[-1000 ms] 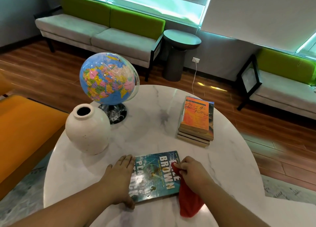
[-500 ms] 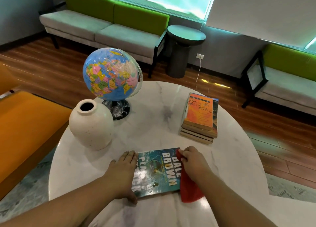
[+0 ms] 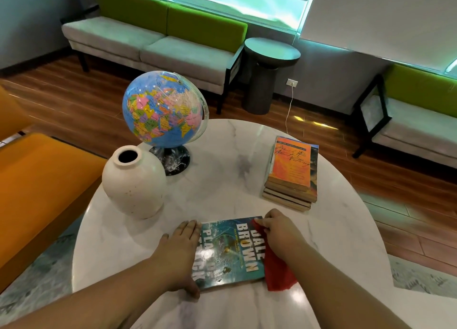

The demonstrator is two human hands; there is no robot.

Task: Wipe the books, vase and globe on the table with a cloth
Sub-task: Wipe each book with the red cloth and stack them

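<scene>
Your round marble table (image 3: 222, 192) stands before green-backed sofas (image 3: 173, 44) along the wall. A blue book (image 3: 230, 252) lies face up near the table's front edge. Your left hand (image 3: 178, 252) rests flat on its left side, fingers straight. Your right hand (image 3: 279, 232) curls its fingers round a red cloth (image 3: 277, 271), pressing it at the book's far right corner. At the left, the vase (image 3: 134, 185) stands just beside the globe (image 3: 163, 108). A stack of books (image 3: 291, 172) lies at the right.
</scene>
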